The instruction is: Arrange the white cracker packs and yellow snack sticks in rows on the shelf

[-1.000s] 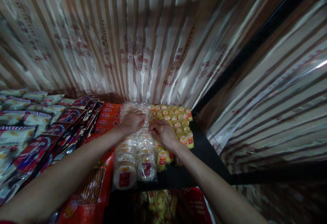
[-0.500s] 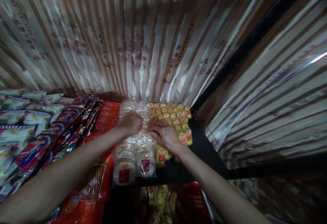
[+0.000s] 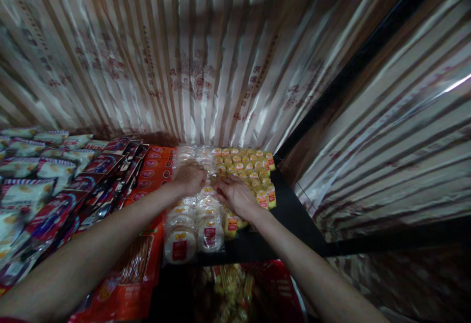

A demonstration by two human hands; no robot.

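Note:
Both of my hands reach over rows of packaged snacks on a black shelf point(image 3: 290, 220). My left hand point(image 3: 190, 178) is closed above the clear packs of round white crackers point(image 3: 180, 247), its fingertips turned inward. Close by on the right, my right hand point(image 3: 237, 195) has its fingers bent together toward the left one, at the border between the crackers and the small yellow-wrapped packs point(image 3: 253, 166). The dim light and the fingers hide whatever is pinched in either hand.
Orange-red bags of stick snacks point(image 3: 136, 259) lie left of the crackers. Beyond them are dark red and blue packets point(image 3: 73, 195) and white bags point(image 3: 33, 190). Below the shelf edge stands a red basket point(image 3: 281, 283) holding yellow packs point(image 3: 233, 286). Striped sheeting point(image 3: 206, 67) hangs behind.
My right hand's fingers draw slightly closer together and toward the left hand. My left hand stays almost in place, and the packs look unchanged.

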